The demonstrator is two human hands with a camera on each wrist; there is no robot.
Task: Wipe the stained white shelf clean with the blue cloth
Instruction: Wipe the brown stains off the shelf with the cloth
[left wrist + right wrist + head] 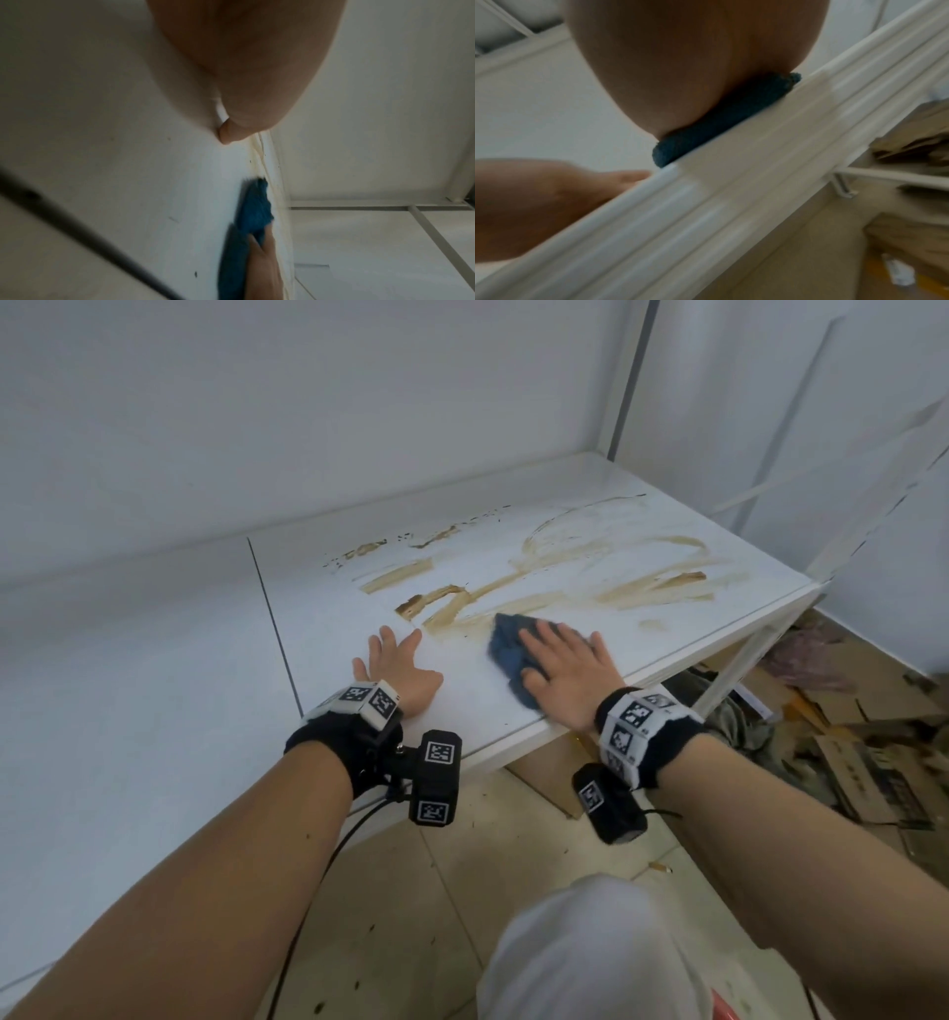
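Observation:
The white shelf (318,608) carries brown smeared stains (560,577) across its far and middle part. A crumpled blue cloth (506,647) lies near the front edge, just below the stains. My right hand (562,672) lies flat on the cloth with straight, spread fingers, pressing it to the shelf; the cloth (706,125) shows squeezed under the palm in the right wrist view. My left hand (398,667) rests flat on bare shelf to the left of the cloth, fingers spread. In the left wrist view the cloth (254,211) and the right hand (262,272) show beyond the left palm.
A white wall (257,403) runs behind the shelf, and a white metal frame post (624,382) stands at its back right corner. Flattened cardboard and clutter (847,747) lie on the tiled floor (436,906) to the right, below the shelf.

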